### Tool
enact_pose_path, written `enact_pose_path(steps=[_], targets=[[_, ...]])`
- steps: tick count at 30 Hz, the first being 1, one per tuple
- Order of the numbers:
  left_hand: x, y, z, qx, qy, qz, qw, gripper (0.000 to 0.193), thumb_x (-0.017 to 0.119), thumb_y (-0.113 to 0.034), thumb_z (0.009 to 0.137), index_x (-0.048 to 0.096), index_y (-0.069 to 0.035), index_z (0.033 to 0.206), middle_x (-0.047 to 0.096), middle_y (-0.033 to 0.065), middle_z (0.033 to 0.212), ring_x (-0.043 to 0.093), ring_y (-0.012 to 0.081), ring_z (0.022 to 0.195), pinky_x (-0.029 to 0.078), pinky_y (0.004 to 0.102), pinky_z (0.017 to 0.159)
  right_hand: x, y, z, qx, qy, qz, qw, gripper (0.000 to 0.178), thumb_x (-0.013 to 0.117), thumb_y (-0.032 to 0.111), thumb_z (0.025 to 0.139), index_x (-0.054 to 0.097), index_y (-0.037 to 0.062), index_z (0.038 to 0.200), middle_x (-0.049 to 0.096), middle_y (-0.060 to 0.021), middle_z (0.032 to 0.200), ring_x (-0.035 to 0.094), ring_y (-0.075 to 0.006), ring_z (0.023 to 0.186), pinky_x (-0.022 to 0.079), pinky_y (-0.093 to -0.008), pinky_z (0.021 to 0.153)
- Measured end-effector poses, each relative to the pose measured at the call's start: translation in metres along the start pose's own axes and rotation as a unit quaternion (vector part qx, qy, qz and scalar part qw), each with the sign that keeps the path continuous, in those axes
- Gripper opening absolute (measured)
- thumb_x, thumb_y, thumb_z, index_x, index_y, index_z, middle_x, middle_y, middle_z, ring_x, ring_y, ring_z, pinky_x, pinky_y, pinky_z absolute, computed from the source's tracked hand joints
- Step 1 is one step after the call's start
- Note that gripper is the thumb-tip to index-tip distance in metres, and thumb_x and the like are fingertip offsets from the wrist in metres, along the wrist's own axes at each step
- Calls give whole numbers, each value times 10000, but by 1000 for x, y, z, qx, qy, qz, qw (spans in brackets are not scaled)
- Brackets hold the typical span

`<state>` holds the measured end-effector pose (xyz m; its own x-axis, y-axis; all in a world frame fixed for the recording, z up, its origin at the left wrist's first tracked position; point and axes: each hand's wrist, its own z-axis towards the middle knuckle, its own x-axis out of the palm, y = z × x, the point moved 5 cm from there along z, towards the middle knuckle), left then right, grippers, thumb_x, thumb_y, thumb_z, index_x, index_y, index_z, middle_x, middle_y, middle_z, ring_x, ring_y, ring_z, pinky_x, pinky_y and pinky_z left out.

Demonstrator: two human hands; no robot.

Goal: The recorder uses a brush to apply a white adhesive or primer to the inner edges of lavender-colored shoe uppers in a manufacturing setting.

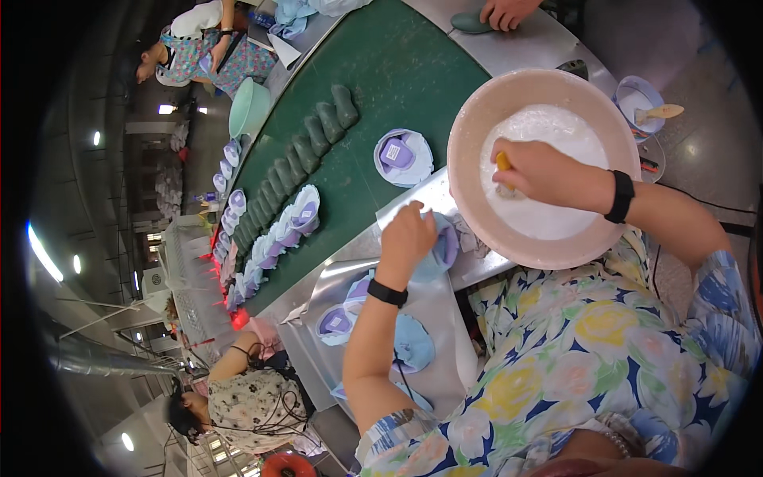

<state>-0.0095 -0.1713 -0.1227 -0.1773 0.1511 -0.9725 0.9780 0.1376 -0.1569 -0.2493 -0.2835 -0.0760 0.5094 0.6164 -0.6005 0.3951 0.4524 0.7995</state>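
Note:
My right hand (pixel 531 173) is closed around the yellow handle of a brush (pixel 504 163), its bristle end down at the white liquid (pixel 548 127). That liquid fills a large pale pink basin (pixel 465 103) on the right. To the basin's left, my left hand (pixel 409 237) has its fingers bent around the edge of a light blue shoe upper with a purple lining (pixel 447 245); part of the upper is hidden behind the hand. Below my left wrist, several more blue and purple shoe uppers (pixel 335 322) lie on a metal tray (pixel 433 318).
A green conveyor belt (pixel 413 71) carries a row of dark shoe lasts (pixel 306 151), a row of blue-purple uppers (pixel 278 234) and a single upper (pixel 404 157). A small tub with a brush (pixel 636 99) stands right of the basin. Co-workers are across the belt and at lower left; another person's hand (pixel 509 12) shows on top.

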Motion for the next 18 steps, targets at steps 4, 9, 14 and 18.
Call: enact_pose_path(steps=[4, 9, 14, 18], targets=[[28, -4, -34, 47, -41, 63, 996, 172, 650, -101, 840, 603, -17, 982, 617, 170, 923, 621, 380, 845, 512, 465, 746, 22, 4, -15, -44, 151, -52, 986, 226, 660, 170, 909, 576, 4, 1039, 663, -223, 844, 665, -403, 831, 502, -462, 747], [33, 56, -25, -30, 36, -190, 981, 381, 706, -52, 781, 582, -1, 1138, 663, 165, 1026, 655, 367, 894, 521, 447, 784, -32, 1, -42, -66, 85, -88, 990, 219, 658, 201, 916, 586, 35, 1040, 664, -205, 863, 660, -381, 835, 505, -445, 763], [-47, 54, -21, -101, 22, -678, 727, 479, 593, -116, 950, 484, -22, 1407, 640, 123, 1250, 663, 271, 1096, 534, 381, 953, -98, -3, -38, -75, -62, -3, 995, 190, 641, 184, 930, 580, 37, 1034, 662, -139, 869, 653, -343, 826, 498, -393, 758], [-81, -22, -6, -77, 93, -724, 679, 549, 659, -144, 909, 473, -14, 1408, 612, 150, 1304, 611, 301, 1195, 467, 412, 1043, -127, 32, -40, -185, -148, 68, 969, 182, 636, 190, 949, 576, 47, 1044, 676, -107, 908, 654, -303, 835, 491, -348, 761]])
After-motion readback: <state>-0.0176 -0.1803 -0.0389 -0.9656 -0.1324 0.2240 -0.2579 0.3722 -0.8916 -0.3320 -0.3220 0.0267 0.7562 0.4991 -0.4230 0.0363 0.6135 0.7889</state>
